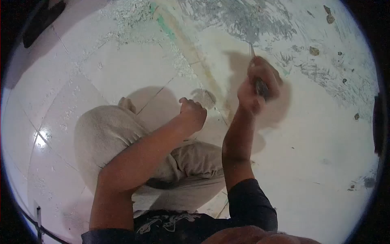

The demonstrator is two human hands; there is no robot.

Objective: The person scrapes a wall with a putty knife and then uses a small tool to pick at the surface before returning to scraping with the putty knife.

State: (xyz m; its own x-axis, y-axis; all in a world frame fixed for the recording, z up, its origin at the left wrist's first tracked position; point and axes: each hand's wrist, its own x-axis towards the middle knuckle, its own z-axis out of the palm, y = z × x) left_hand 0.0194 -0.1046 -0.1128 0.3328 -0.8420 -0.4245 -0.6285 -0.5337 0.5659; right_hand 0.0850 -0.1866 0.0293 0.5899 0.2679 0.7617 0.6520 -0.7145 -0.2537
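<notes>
My right hand (263, 83) is wrapped around a scraper (261, 87), whose dark handle end shows at the heel of the fist. Its thin metal blade (252, 49) reaches up to the lower edge of a grey rough patch (248, 24) on the pale wall. The hand is slightly smeared, and the blade's full width cannot be made out. Over the bent knee, my left hand (193, 114) hangs with its fingers curled in and nothing visible in them.
White crumbs of scraped coating (132, 16) lie on the tiled floor (61, 105) along the wall's foot. A green streak (164, 28) runs near that joint. Brown chipped spots (314, 51) mark the wall. A dark cable (38, 225) lies at lower left.
</notes>
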